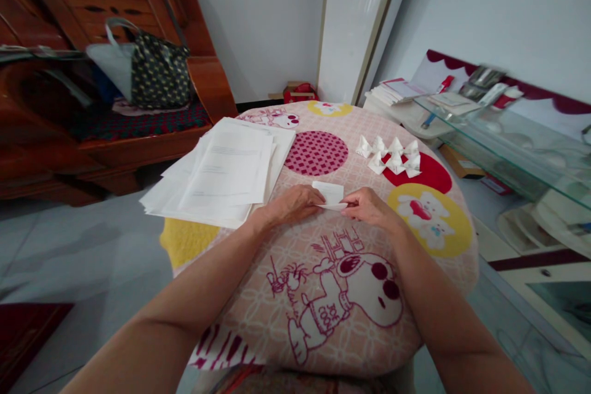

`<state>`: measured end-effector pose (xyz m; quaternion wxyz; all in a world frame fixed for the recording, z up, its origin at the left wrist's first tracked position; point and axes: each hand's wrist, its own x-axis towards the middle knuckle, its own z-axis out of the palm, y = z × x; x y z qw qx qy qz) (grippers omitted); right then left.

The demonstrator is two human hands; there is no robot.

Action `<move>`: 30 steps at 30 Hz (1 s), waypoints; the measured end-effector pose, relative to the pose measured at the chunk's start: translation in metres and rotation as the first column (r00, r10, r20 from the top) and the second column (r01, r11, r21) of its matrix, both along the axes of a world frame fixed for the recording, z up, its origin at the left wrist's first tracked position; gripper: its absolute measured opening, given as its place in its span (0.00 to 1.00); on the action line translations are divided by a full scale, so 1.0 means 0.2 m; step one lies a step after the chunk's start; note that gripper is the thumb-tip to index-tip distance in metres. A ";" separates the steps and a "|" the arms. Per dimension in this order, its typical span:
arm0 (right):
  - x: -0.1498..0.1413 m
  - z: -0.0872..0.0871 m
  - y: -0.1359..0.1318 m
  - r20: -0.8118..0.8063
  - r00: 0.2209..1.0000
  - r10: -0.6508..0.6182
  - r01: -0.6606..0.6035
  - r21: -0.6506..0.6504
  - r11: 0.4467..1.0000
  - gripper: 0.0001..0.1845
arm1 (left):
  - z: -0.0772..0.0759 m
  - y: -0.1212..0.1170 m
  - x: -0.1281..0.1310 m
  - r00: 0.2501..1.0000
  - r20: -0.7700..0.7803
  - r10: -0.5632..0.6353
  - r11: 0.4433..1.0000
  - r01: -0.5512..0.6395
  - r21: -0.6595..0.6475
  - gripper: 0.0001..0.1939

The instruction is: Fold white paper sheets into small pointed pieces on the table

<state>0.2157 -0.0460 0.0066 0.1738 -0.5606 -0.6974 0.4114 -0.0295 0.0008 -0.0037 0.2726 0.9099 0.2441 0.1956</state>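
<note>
A small folded piece of white paper point(330, 192) is between my two hands, near the middle of the round table. My left hand point(300, 202) has its fingers closed on the paper's left side. At the lower right edge of the same paper, my right hand point(365, 205) pinches with thumb and finger. The edge nearest me is turned up as a narrow flap. Several folded paper pieces with pointed tips point(395, 156) stand in two rows, beyond my right hand. Left of my hands lies a loose stack of printed sheets point(231, 163).
A patterned cloth point(258, 301) covers the table. On the left stands a wooden bench point(207, 83) with a dark patterned bag point(159, 71) on it. At the right, a glass shelf point(517, 148) reaches close to the table's edge. A tall white appliance point(348, 24) stands behind.
</note>
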 end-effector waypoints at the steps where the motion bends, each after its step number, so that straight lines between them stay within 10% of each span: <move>1: 0.00 0.01 0.00 -0.009 1.000 -0.028 0.028 -0.013 1.000 0.07 | 0.00 0.00 0.00 1.000 0.000 0.017 0.999 -0.017 -0.038 0.10; 12: -0.11 -0.01 0.01 0.007 0.923 -0.386 0.383 -0.121 0.916 0.18 | 0.01 0.04 0.10 0.829 -0.100 0.550 0.812 -0.559 -0.168 0.06; 30: -0.21 0.00 0.06 0.581 0.712 -0.394 0.321 0.230 0.919 0.19 | -0.01 0.03 0.13 0.736 -0.113 0.668 0.724 -0.677 -0.132 0.18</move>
